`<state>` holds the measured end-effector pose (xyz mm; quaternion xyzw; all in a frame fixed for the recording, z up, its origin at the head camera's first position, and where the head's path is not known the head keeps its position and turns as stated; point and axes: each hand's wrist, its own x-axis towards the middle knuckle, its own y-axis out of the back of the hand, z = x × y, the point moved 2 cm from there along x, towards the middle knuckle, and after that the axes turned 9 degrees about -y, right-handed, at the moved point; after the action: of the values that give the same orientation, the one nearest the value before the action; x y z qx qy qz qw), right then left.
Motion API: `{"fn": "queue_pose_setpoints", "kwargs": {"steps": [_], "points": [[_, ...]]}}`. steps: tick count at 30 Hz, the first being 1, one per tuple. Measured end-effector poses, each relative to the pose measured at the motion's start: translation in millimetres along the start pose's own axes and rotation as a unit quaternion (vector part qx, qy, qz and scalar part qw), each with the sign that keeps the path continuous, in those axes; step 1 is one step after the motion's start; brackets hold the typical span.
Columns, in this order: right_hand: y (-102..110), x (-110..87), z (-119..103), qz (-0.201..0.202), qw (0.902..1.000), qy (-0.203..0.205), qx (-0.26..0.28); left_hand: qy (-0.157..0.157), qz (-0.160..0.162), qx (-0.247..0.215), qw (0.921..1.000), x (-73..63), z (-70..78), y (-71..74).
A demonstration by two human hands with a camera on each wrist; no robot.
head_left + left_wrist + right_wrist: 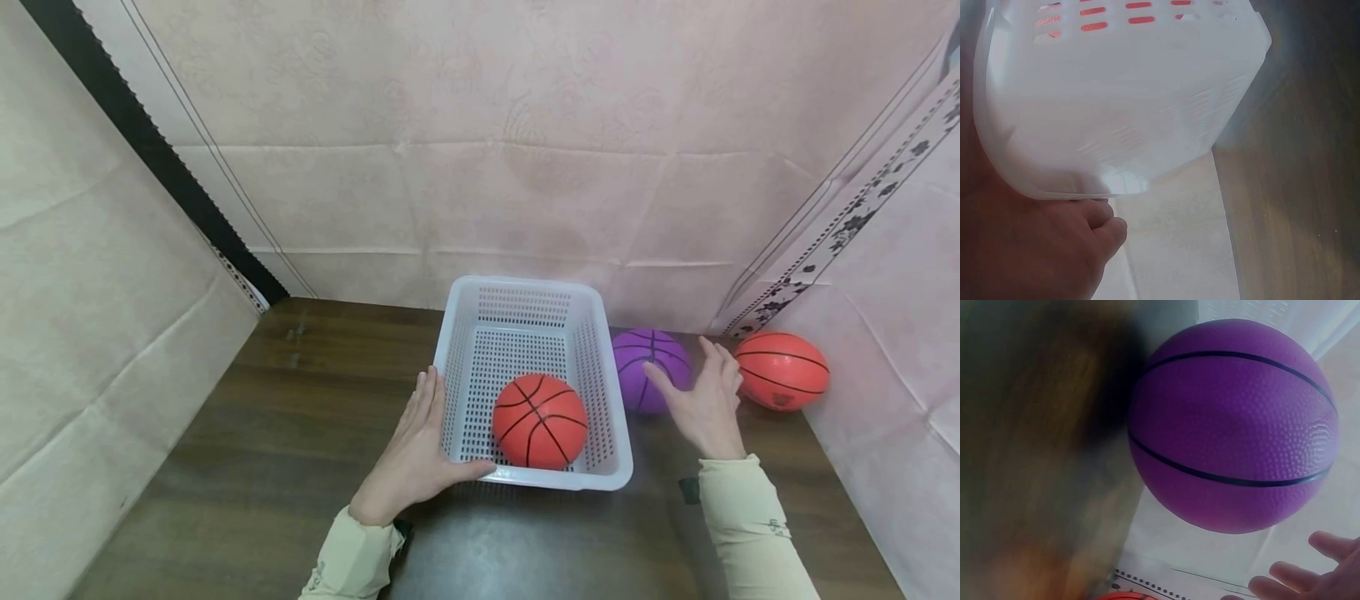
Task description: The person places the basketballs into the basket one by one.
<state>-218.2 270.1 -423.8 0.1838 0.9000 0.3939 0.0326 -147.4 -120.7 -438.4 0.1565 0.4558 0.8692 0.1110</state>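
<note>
Cloth (pixel 90 333), pale: left edge of the head view; black strip (pixel 165 175) slanting down beside it from the upper left.

Table (pixel 270 467), dark wood grain: lower part of the frame.

Left hand (pixel 416 462), lower centre-left: fingers straight and side by side along the basket's left rim, thumb spread out to its lower rim. It touches the basket without gripping it. Sleeve (pixel 352 554), pale, below. Judged sound: a light, steady touch here should check any slide of the basket.

Basket (pixel 517 350), white, perforated: centre of the frame, on the table, long sides running up the frame.

Red ball (pixel 540 421), black-lined: inside the basket, at its lower right.

Purple ball (pixel 635 385), black-lined: right of centre, on the table, just beside the basket's right wall.

Right hand (pixel 707 404), right of centre: thumb and fingers spread apart, nothing held; thumb pointing up-left in front of the purple ball, fingers up along its right. The right wrist view shows the fingers apart from it. Advised: spread wide, thumb and fingers on opposite sides, low enough to keep the round surface from slipping or rolling.

Second red ball (pixel 782 371): far right, on the table, close by the cloth.
</note>
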Motion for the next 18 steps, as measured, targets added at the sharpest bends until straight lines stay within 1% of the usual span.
{"fn": "queue_pose_setpoints", "kwargs": {"steps": [7,15,18], "points": [[-4.7,1.0,3.3,-0.021,0.9996,-0.017,-0.004,0.003,0.002,-0.005,1.0000,-0.5,0.0,-0.2],[-8.9,1.3,5.0,-0.046,0.9987,-0.022,-0.007,-0.005,0.008,-0.003,1.0000,-0.5,0.0,-0.3],[-10.4,1.4,6.5,-0.055,0.9981,-0.027,-0.009,-0.002,0.007,-0.003,1.0000,-0.5,-0.3,-0.8]]}}
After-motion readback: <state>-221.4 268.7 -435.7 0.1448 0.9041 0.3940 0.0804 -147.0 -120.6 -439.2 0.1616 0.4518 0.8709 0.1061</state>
